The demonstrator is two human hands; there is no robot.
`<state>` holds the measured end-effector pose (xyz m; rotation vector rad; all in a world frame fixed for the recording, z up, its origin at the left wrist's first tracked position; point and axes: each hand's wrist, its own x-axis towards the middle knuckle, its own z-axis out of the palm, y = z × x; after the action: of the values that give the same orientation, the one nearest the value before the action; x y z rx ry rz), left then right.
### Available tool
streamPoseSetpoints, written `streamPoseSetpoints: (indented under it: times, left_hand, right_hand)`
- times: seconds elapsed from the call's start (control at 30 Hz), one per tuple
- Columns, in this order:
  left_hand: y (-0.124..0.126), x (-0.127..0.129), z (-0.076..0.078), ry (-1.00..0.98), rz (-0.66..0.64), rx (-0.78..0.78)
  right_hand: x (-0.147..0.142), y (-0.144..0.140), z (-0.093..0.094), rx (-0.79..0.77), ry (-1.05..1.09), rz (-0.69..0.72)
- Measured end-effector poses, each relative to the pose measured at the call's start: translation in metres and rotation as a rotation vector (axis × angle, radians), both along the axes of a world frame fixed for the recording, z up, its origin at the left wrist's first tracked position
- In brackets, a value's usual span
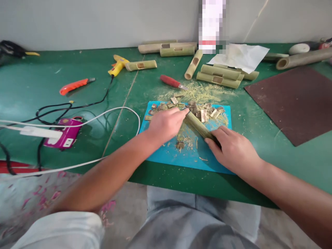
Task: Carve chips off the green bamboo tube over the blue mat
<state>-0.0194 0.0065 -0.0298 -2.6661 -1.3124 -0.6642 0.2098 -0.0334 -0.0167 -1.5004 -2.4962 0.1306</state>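
Observation:
My right hand (234, 148) is wrapped round the near end of a greenish bamboo tube (198, 124), which slants across a blue mat (168, 154). At the tube's far end, my left hand (167, 124) has its fingers closed against it. A small dark bit shows by those fingertips, too small to name. Under and around the tube lie bamboo chips (204, 115) and shavings. Just beyond the mat is a red-handled chisel-like tool (171, 81) among pale sawdust (202, 92).
Cut bamboo tubes (177, 51) lie along the back, several beneath white paper (240, 57). At left are a yellow glue gun (118, 65), an orange utility knife (75, 86), and a purple power strip (64, 133) with trailing cables. A brown board (293, 100) lies right.

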Motion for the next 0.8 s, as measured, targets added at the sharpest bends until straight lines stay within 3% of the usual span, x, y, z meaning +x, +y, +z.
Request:
streamPoseSetpoints:
  times: [0.13,0.27,0.37,0.5,0.63,0.77,0.8]
  left_hand:
    - [0.0024,0.0001,0.0002,0.033,-0.116,-0.047]
    - [0.0055,-0.0008,0.0008,-0.018,0.008,0.044]
    - [0.0015,-0.0001,0.0017,0.016,-0.119,0.012]
    - [-0.0015,-0.0021,0.0027,-0.002,-0.008,0.031]
    - [0.0014,-0.0040,0.0015,0.029,-0.106,-0.022]
    - [0.0055,-0.0034,-0.0001,0.004,0.017,0.060]
    - [0.0054,-0.0028,-0.0001,0.015,-0.002,0.055]
  right_hand:
    - [-0.0009,-0.0001,0.0012,-0.009,-0.006,0.013]
    - [-0.0012,-0.0005,0.0021,0.011,-0.009,0.007]
    - [-0.0004,0.0000,0.0017,0.021,-0.013,0.025]
    - [-0.0001,0.0004,0.0003,0.016,-0.005,0.008]
    - [-0.0014,-0.0010,-0.0009,0.038,-0.029,0.021]
    - [-0.0020,-0.0015,-0.0005,0.080,-0.048,0.016]
    - [-0.0020,-0.0013,-0.0002,0.080,-0.048,0.020]
